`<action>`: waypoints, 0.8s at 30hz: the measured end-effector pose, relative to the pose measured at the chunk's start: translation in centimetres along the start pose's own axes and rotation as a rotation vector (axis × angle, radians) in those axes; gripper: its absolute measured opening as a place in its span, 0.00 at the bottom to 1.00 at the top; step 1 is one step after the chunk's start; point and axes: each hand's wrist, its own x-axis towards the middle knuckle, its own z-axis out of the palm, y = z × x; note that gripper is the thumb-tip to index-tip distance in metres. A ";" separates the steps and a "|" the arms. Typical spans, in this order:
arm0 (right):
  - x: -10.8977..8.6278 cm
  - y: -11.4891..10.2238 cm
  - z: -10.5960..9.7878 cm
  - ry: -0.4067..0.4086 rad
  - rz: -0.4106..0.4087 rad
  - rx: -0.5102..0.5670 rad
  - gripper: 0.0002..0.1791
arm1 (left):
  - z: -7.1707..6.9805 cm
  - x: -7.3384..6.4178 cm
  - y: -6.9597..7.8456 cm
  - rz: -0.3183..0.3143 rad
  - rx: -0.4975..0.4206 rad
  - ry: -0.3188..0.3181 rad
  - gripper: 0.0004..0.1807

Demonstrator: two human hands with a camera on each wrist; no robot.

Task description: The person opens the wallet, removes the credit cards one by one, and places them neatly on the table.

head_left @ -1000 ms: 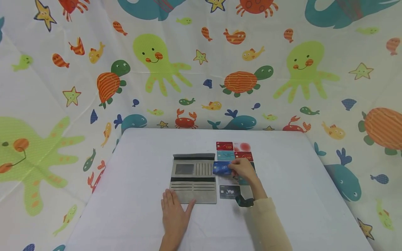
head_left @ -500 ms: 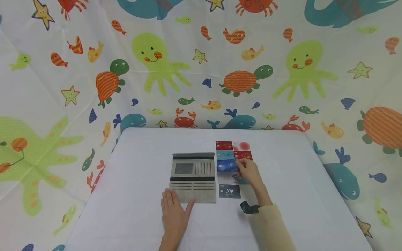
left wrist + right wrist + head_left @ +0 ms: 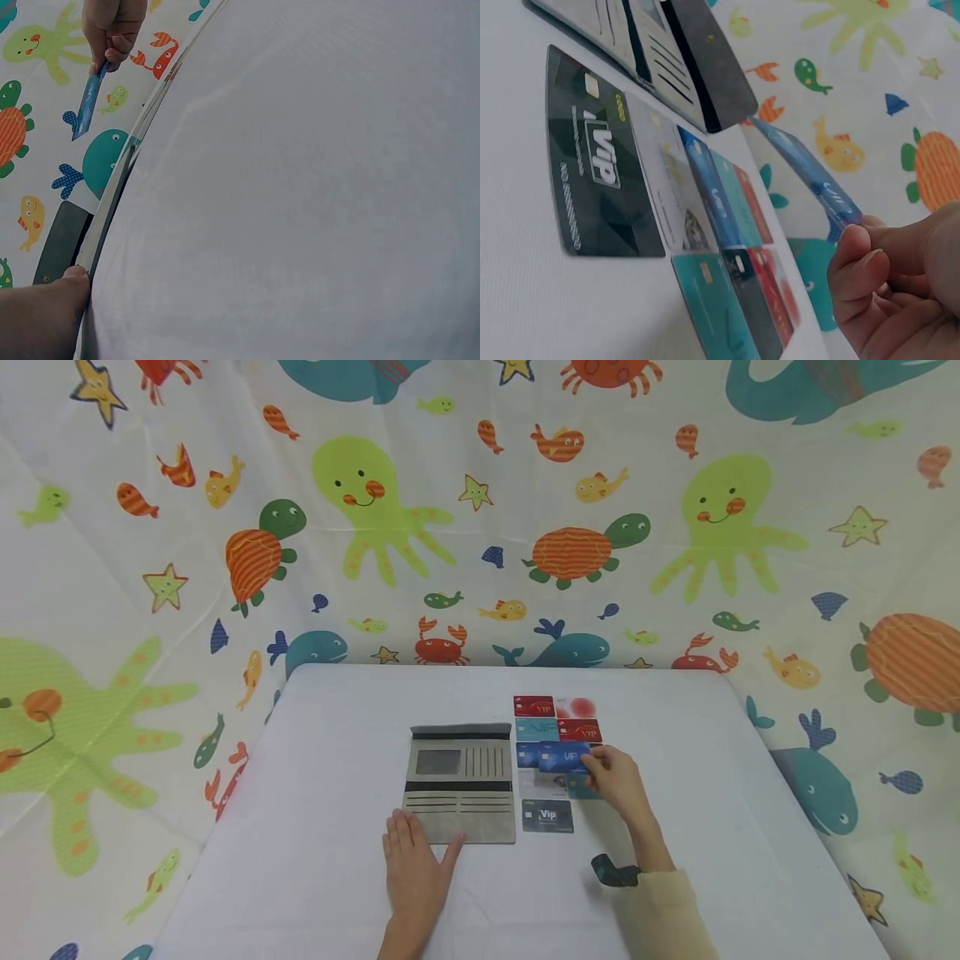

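My right hand (image 3: 618, 777) pinches a blue VIP card (image 3: 564, 757) by its right end, between thumb and fingers. In the right wrist view that card (image 3: 806, 169) is held up above the laid-out cards. It partly overlaps a second blue card (image 3: 527, 755) lying on the table. Left of the cards, a grey wallet (image 3: 461, 831) lies unfolded, with slots and a clear window. My left hand (image 3: 420, 872) rests with straight fingers on its lower left corner, thumb at the lower edge. The left wrist view shows that thumb (image 3: 52, 304) against the wallet edge.
Red cards (image 3: 534, 707), a teal card (image 3: 536, 729) and several others lie in two columns right of the wallet. A black Vip card (image 3: 547, 816) lies nearest the front. The white table (image 3: 322, 760) backs onto a sea-animal patterned cloth (image 3: 420, 560).
My right hand has moved right with the blue card, from the wallet's right edge to over the cards. The second blue card now shows beneath it. My left hand stays put.
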 end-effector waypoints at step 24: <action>-3.4 4.2 -2.8 0.055 0.147 -0.047 0.15 | 0.0 0.1 0.0 -0.013 -0.024 0.001 0.57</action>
